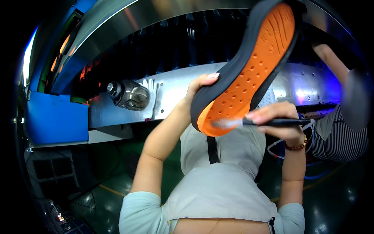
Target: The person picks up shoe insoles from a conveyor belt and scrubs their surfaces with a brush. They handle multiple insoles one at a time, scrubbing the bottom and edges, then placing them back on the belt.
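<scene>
A shoe sole [259, 58] with a black rim and an orange inner face, dotted with small dimples and grooved at its far end, is held up tilted before me. My left hand [198, 85] grips its black rim at the near left, thumb showing on the edge and the other fingers hidden behind the sole. In my right hand [281, 117] is a brush [300, 122] with a dark handle, pinched between thumb and fingers. Its pale tip is smeared by motion and lies over the rounded near end of the orange face.
Behind the sole runs a metal ledge [175, 91] beside a dark, curved machine opening. A dark see-through bottle [134, 95] and a white glove [151, 99] lie on the ledge. A blue panel [58, 119] stands left. Another person's forearm [331, 62] and striped clothing [341, 138] appear at right.
</scene>
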A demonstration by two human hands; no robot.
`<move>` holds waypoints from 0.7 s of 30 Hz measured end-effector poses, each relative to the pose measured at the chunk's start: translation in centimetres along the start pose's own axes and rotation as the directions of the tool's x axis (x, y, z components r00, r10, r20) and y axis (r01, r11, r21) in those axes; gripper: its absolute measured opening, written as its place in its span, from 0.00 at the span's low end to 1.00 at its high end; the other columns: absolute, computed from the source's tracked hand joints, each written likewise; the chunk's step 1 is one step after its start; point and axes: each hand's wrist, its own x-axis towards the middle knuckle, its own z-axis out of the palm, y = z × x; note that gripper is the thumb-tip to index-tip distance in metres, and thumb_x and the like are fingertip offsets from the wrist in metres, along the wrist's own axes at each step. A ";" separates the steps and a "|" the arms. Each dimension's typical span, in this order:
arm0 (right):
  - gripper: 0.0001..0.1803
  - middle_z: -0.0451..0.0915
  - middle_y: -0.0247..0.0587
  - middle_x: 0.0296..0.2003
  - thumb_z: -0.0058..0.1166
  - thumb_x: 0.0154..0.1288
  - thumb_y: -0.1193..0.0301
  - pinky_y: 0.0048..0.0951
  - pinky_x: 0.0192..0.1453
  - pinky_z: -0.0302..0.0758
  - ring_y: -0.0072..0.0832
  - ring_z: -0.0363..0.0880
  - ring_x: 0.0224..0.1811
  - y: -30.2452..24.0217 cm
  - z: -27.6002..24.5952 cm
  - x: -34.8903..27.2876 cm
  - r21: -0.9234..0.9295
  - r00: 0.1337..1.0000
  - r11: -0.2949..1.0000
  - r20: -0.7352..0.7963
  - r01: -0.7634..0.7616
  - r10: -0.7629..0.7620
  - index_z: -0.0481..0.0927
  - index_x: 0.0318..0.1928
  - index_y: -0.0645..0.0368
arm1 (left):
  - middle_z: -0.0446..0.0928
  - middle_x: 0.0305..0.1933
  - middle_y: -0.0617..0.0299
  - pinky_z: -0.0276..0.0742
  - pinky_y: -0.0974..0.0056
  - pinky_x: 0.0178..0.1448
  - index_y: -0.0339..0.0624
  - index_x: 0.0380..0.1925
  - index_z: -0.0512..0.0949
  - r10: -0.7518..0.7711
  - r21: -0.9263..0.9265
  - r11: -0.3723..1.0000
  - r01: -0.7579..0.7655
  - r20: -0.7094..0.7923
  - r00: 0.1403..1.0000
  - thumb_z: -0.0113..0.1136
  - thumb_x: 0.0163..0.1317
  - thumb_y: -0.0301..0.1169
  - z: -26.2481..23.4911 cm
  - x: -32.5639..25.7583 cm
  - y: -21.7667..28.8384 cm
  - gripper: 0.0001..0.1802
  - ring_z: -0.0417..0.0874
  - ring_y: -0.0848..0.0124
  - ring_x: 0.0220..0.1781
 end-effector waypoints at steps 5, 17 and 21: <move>0.10 0.81 0.45 0.36 0.61 0.49 0.77 0.29 0.47 0.77 0.34 0.81 0.41 -1.6 -0.9 1.0 -0.103 0.938 0.994 0.347 0.031 0.007 0.81 0.35 0.63 | 0.79 0.39 0.53 0.76 0.67 0.43 0.37 0.41 0.77 -0.344 0.114 0.908 0.403 -0.346 0.873 0.55 0.53 0.43 3.1 0.0 0.8 0.22 0.80 0.68 0.35; 0.07 0.82 0.39 0.37 0.56 0.54 0.71 0.20 0.22 0.61 0.23 0.82 0.30 -3.8 -1.9 1.6 -0.334 0.914 0.934 0.406 0.130 0.018 0.82 0.34 0.57 | 0.78 0.39 0.54 0.76 0.70 0.42 0.37 0.42 0.76 -0.459 0.210 0.762 0.613 -0.491 0.740 0.59 0.51 0.44 4.7 -1.0 1.8 0.24 0.80 0.72 0.37; 0.07 0.82 0.39 0.38 0.55 0.54 0.71 0.21 0.24 0.62 0.25 0.82 0.32 -3.6 -2.4 1.1 -0.423 0.879 0.901 0.460 0.093 0.125 0.82 0.34 0.57 | 0.78 0.41 0.55 0.76 0.70 0.43 0.37 0.46 0.75 -0.435 0.431 0.681 0.592 -0.411 0.801 0.56 0.53 0.44 4.3 -1.5 2.1 0.25 0.79 0.71 0.38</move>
